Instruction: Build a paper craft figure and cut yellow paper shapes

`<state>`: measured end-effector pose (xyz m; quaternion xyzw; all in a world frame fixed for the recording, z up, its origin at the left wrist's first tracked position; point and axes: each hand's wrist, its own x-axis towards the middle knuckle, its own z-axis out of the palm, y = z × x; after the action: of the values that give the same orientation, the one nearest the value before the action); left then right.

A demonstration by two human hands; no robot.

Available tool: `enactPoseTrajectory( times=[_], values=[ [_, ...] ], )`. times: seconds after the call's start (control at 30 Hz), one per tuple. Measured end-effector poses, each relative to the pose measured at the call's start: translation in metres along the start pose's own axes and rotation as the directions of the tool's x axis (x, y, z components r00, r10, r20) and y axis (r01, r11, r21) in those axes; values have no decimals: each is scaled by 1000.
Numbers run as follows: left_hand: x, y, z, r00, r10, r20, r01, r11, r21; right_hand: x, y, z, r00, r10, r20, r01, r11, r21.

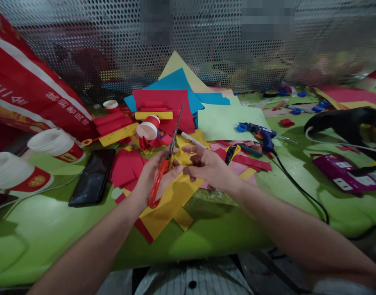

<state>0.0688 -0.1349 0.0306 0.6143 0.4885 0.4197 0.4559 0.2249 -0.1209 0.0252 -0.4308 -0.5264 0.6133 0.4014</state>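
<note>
My left hand (147, 176) curls around scissors (157, 182), blades pointing away from me, probably keeping its fingertips free. My right hand (211, 164) faces it, fingers half curled; I cannot tell what they pinch. Yellow paper (175, 192) lies beneath. Red scraps (124, 167), a pen (192, 139) and a cutter (232, 153) crowd close around.

Perforated metal screen (206, 45), green tabletop (212, 239)
</note>
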Motion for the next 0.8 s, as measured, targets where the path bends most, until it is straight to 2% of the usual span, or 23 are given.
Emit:
enactPoseTrajectory(
  times=[0.1,0.17,0.23,0.33,0.43,0.5,0.6,0.8],
  values=[
    [0,-2,3,999,-40,25,44,985,-164,-2,1,1,993,-13,116,19,998,-57],
    [1,-4,4,999,-47,19,50,973,-224,-2,3,1,990,-28,141,35,998,-47],
    [0,-4,5,999,-44,-14,39,967,-251,-1,4,2,996,-29,85,28,999,18],
    [-1,-3,6,995,-29,-92,4,966,-259,1,8,4,1000,11,-16,-7,977,212],
    [-2,-2,8,990,3,-144,-42,962,-270,1,10,8,998,56,12,-56,933,356],
    [-3,-3,9,986,26,-165,-71,960,-271,0,12,11,999,52,9,-51,919,391],
    [-4,-4,11,986,24,-166,-64,969,-238,-1,14,15,995,26,-99,15,922,387],
    [-4,-5,10,985,-22,-170,13,998,-56,0,10,14,956,-18,-292,145,896,420]
  ],
)
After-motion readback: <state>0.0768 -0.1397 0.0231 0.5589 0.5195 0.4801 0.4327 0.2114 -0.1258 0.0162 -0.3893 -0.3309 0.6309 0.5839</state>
